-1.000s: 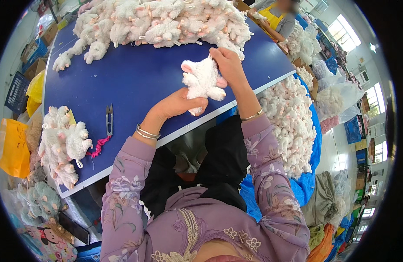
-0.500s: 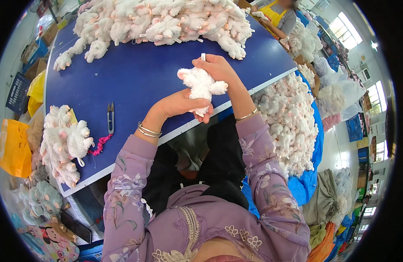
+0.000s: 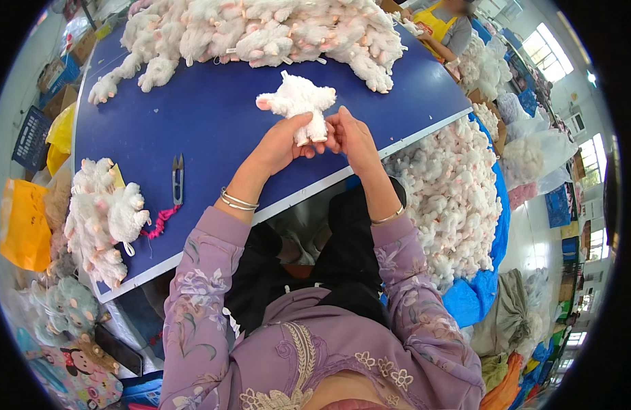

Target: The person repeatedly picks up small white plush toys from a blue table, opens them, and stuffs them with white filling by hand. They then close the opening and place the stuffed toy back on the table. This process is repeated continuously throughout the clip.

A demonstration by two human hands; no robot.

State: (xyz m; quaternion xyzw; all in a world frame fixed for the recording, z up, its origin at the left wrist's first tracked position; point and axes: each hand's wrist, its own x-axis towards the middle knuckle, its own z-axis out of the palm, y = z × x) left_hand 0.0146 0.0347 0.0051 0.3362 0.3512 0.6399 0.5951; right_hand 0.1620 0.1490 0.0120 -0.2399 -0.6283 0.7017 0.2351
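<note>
The left hand [image 3: 278,145] has its grip clamped on a small white fluffy plush toy with pink ears [image 3: 300,101], the thumb lying across the front of its lower body and the fingers wrapped behind. The right hand [image 3: 357,140] has its thumb and fingertips close together at the toy's lower right side, beside one leg; whether that grip pinches the leg or only rests against it, I cannot tell. The toy is upright above the near part of the blue-topped bench with a pale edge [image 3: 213,123], a white loop at its head pointing away.

The left fingers are mostly hidden behind the toy, and the toy's back is out of sight. The far heap of white plush toys [image 3: 261,34] is cut off by the upper edge, and single toys in it are hard to separate. A co-worker in a yellow apron [image 3: 433,26] is partly cut off at the far right.

Both forearms reach forward from the near side in floral mauve sleeves [image 3: 205,287], wrists angled inward so the hands meet. On the bench's left lie metal thread snips [image 3: 177,179] with a crinkled pink band [image 3: 163,220], beside a cluster of white plush toys [image 3: 97,222]. To the right, a heap of small white-and-pink plush pieces [image 3: 452,195] fills a blue plastic sack [image 3: 494,256].
</note>
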